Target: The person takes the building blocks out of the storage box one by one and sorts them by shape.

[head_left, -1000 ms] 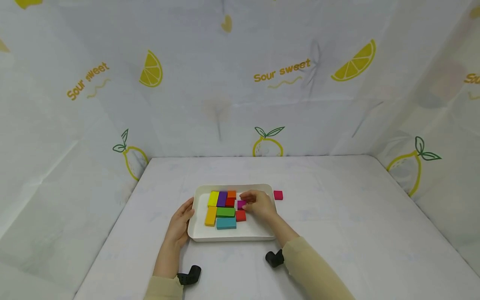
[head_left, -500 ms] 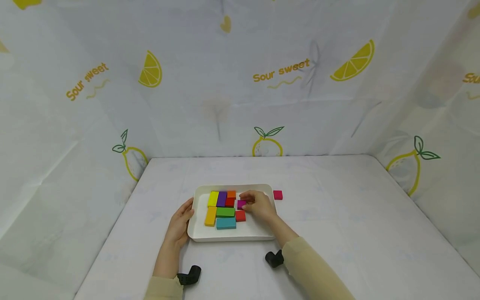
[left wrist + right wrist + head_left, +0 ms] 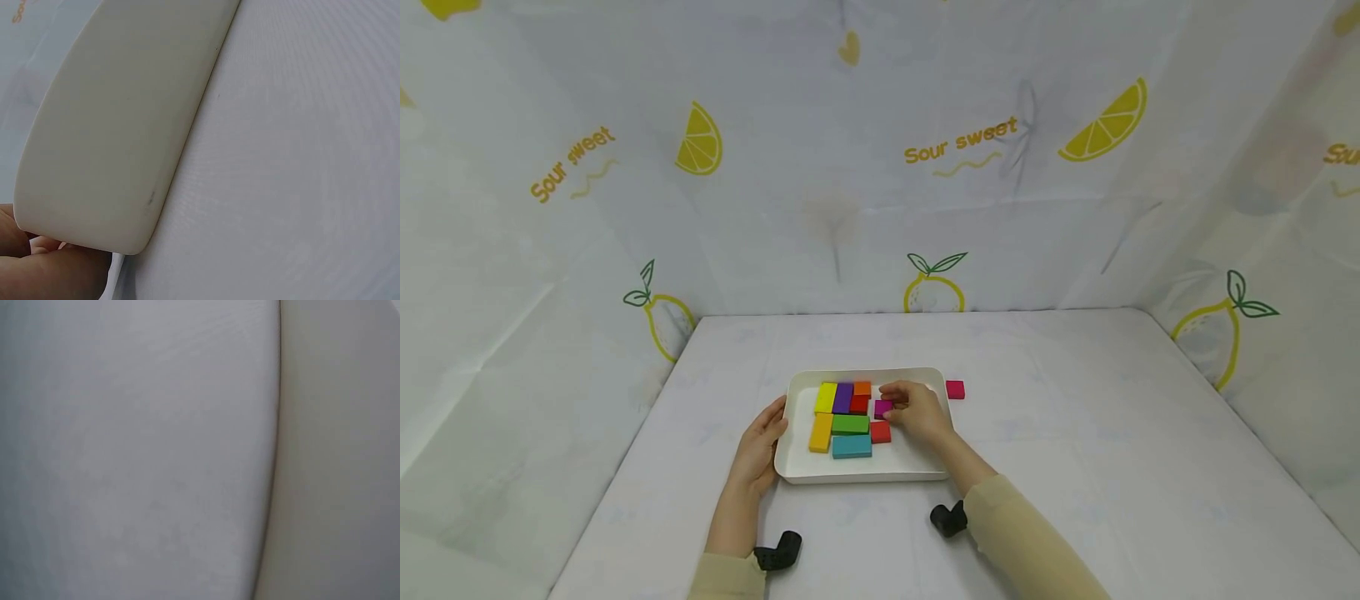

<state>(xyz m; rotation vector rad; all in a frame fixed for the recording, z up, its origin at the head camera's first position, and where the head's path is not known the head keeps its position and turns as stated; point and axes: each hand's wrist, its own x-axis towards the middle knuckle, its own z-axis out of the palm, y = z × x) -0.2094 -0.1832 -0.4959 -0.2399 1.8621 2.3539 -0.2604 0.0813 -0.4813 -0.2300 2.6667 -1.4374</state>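
A white tray (image 3: pixel 917 467) lies on the table, holding several coloured blocks. My left hand (image 3: pixel 758 446) rests along the outside of its left wall in the head view, fingers fairly straight. In the left wrist view, fingers (image 3: pixel 50 275) touch the end of the tray. Over the right part of the tray, my right hand (image 3: pixel 919 410) pinches a magenta block (image 3: pixel 882 409) between thumb and fingers. Close by lie a red block (image 3: pixel 880 432), a dark red block (image 3: pixel 858 405), a green block (image 3: pixel 851 424) and a blue block (image 3: pixel 852 447). The right wrist view shows no hand.
Orange (image 3: pixel 862 389), purple (image 3: pixel 843 397), yellow (image 3: pixel 825 397) and amber (image 3: pixel 821 432) blocks fill the tray's left half. A pink block (image 3: pixel 955 389) lies on the table just outside the tray's right wall. A printed cloth curtain (image 3: pixel 820 208) stands behind the table.
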